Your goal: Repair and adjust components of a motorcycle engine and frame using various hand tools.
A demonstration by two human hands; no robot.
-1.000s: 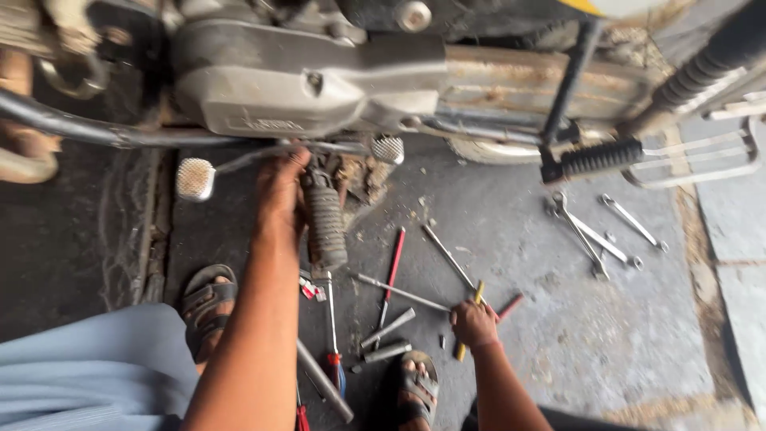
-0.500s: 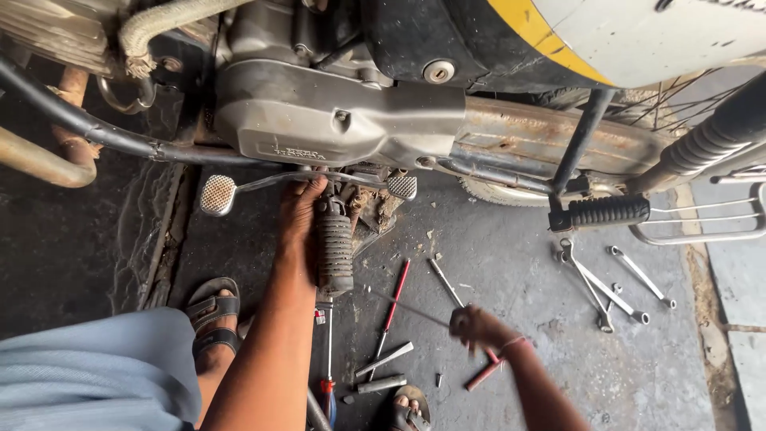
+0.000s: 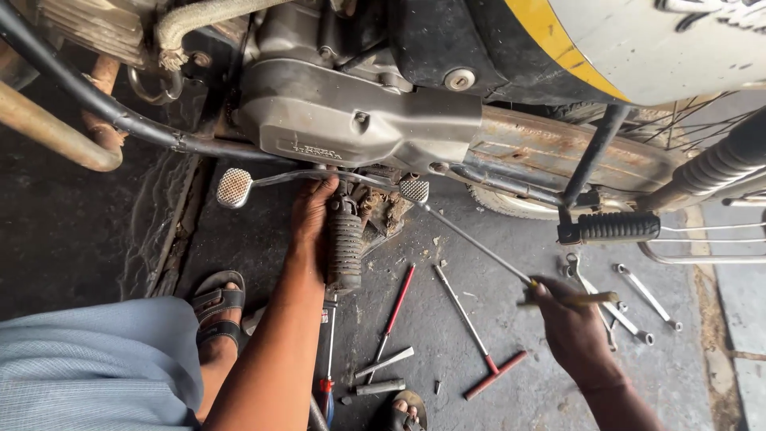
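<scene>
My left hand [image 3: 309, 217] rests against the ribbed black footrest [image 3: 345, 251] under the motorcycle engine [image 3: 351, 120], its fingers reaching up behind the gear lever [image 3: 319, 177]. My right hand [image 3: 568, 323] grips a long screwdriver [image 3: 479, 243] by its yellowish handle. The thin metal shaft runs up and left, and its tip lies near the rear pedal pad [image 3: 413, 190] below the engine case.
Tools lie on the oily concrete floor: a red-handled T-wrench [image 3: 477, 343], a red-shafted screwdriver [image 3: 393, 313], sockets [image 3: 381, 363], spanners [image 3: 648, 297]. A black rubber footpeg [image 3: 610, 227] and side stand jut out at right. My sandalled foot [image 3: 217, 307] is at left.
My right hand lifted a long screwdriver off the floor and pointed its tip toward the underside of the engine. The view moved closer to the motorcycle; my left hand stayed at the footrest.
</scene>
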